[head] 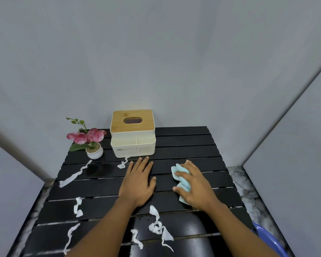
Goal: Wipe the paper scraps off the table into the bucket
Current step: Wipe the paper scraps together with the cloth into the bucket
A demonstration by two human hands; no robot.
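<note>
While left hand (137, 182) lies flat, fingers straight, on the black table (185, 143) | right hand (195, 186) grips a bunched blue cloth (182, 173) | paper scraps (73, 175) strewn across the slats — bucket (267, 238) at lower right

There are two hands. The left hand (137, 184) lies flat, and the right hand (195, 184) holds the one cloth (182, 179).

There is one table (183, 145) with six paper scraps (73, 176) on it. Two lie to the left of the grip, about level with it. Four lie nearer the person than the grip, and the tangled one among them may be more than one piece.

One tissue box (132, 134) and one potted flower (94, 147) stand beyond the grip, to its left. One bucket (267, 238) shows at the edge, right of the grip and nearer the person.
</note>
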